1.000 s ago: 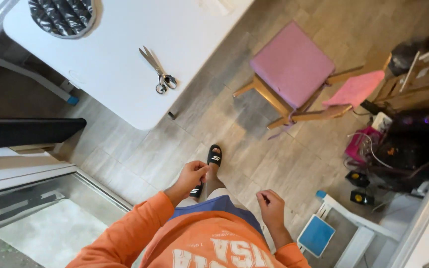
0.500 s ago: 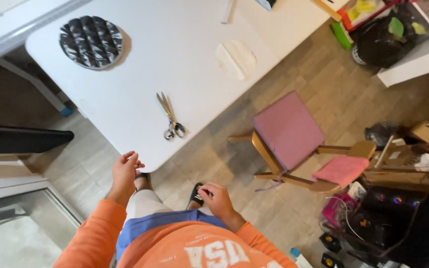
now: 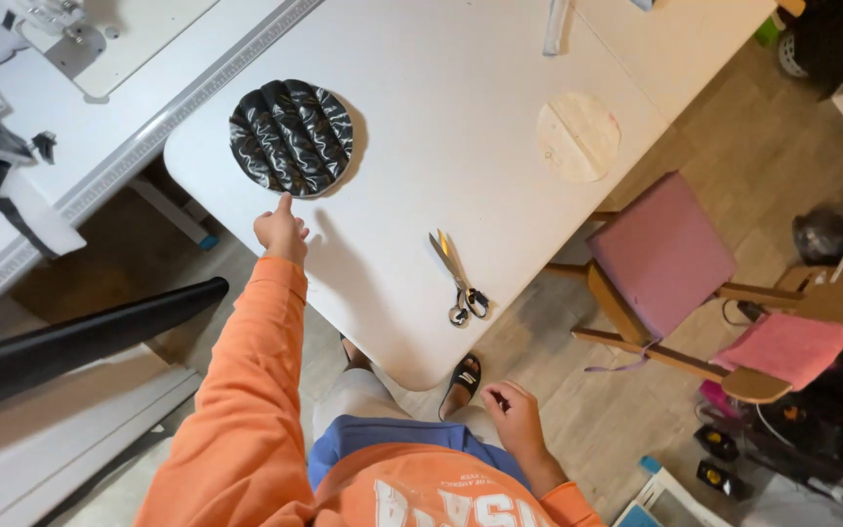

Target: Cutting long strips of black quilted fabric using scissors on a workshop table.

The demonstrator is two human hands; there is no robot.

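My left hand [image 3: 281,230] reaches out over the white table [image 3: 441,127] in an orange sleeve. Its fingertips sit at the near edge of a round black quilted fabric piece [image 3: 291,137]; I cannot tell whether they touch it. My right hand [image 3: 513,420] hangs low by my hip, fingers loosely curled, and whether it pinches something small is unclear. A pair of scissors [image 3: 459,281] lies on the table between my hands. A beige round paper piece [image 3: 578,136] lies farther right on the table.
A wooden chair with a pink cushion [image 3: 660,254] stands right of the table. A pink cloth [image 3: 788,348] drapes its arm. A sewing machine surface [image 3: 70,49] lies at upper left. A black bar [image 3: 80,337] crosses at left. Cluttered bags and electronics [image 3: 812,429] fill the right floor.
The view has shifted toward the table. My left hand rose from my waist and stretched out to the black fabric piece. My right hand stayed low near my hip.
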